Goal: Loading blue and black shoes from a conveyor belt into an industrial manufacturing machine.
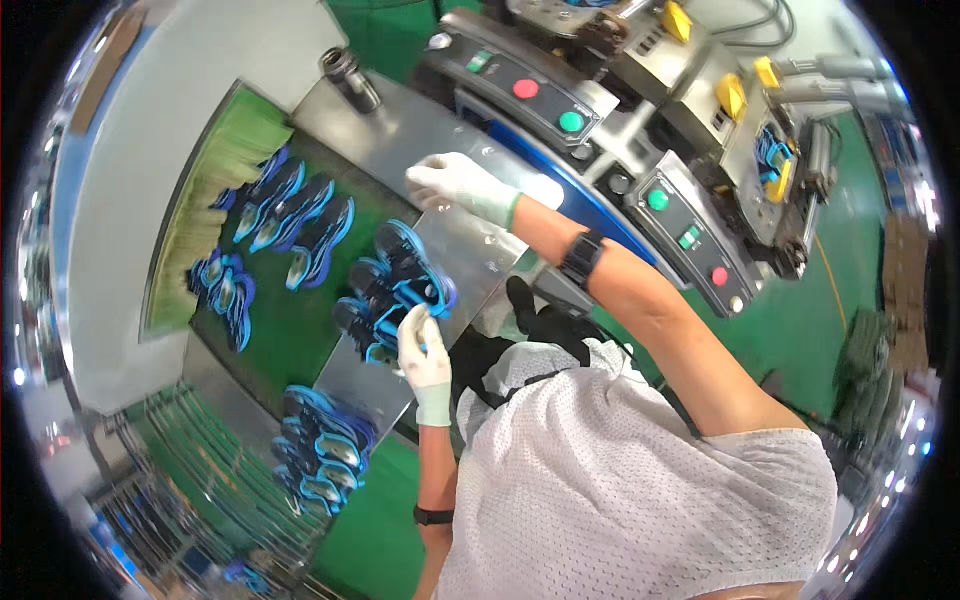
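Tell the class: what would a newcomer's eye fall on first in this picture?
Blue-and-black shoe parts spread over the green mat at the left. The gloved left hand grips one part at the metal plate's near edge; the gloved right hand rests farther up it, below a red button.

Two gloved hands, many shoes
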A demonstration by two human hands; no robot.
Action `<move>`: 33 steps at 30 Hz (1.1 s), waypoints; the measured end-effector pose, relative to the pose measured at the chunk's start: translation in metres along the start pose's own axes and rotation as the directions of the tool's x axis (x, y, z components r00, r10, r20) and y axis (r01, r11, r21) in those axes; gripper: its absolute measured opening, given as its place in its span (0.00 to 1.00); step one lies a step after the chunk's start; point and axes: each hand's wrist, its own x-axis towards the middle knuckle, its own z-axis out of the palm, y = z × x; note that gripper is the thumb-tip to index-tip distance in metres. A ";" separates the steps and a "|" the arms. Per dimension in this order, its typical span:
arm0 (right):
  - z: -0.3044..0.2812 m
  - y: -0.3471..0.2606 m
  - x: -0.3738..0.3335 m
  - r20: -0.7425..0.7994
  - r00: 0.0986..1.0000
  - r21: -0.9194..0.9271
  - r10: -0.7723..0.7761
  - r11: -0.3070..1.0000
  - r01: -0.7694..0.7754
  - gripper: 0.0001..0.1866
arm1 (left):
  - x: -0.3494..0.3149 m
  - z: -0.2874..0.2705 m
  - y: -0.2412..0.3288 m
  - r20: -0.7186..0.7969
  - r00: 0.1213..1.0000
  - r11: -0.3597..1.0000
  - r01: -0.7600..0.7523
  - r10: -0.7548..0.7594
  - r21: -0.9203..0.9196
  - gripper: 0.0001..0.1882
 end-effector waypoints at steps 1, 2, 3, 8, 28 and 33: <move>0.002 -0.010 0.006 -0.035 0.999 -0.151 -0.028 0.988 0.022 0.23 | 0.012 0.016 0.004 0.065 0.996 0.997 -0.055 0.058 -0.052 0.15; 0.002 -0.030 0.007 -0.063 0.997 -0.299 -0.052 0.954 0.031 0.22 | 0.024 0.026 0.038 0.235 0.970 0.993 -0.039 0.064 -0.110 0.18; -0.002 -0.041 0.006 -0.100 0.994 -0.298 -0.052 0.954 0.020 0.22 | 0.031 0.037 0.066 0.368 0.923 0.983 -0.047 0.111 -0.177 0.19; 0.003 -0.066 0.015 -0.085 0.948 -0.821 -0.308 0.560 0.108 0.20 | 0.039 0.073 0.129 0.640 0.729 0.858 0.146 0.243 -0.492 0.25; -0.001 -0.053 -0.053 -0.404 0.861 -0.627 -0.310 0.779 -0.014 0.25 | 0.037 0.039 0.047 0.839 0.522 0.671 0.569 0.152 -0.476 0.31; 0.044 -0.066 -0.140 -0.205 0.969 -0.699 -0.135 0.713 -0.048 0.17 | 0.090 -0.039 0.018 0.432 0.894 0.965 -0.002 0.120 -0.263 0.26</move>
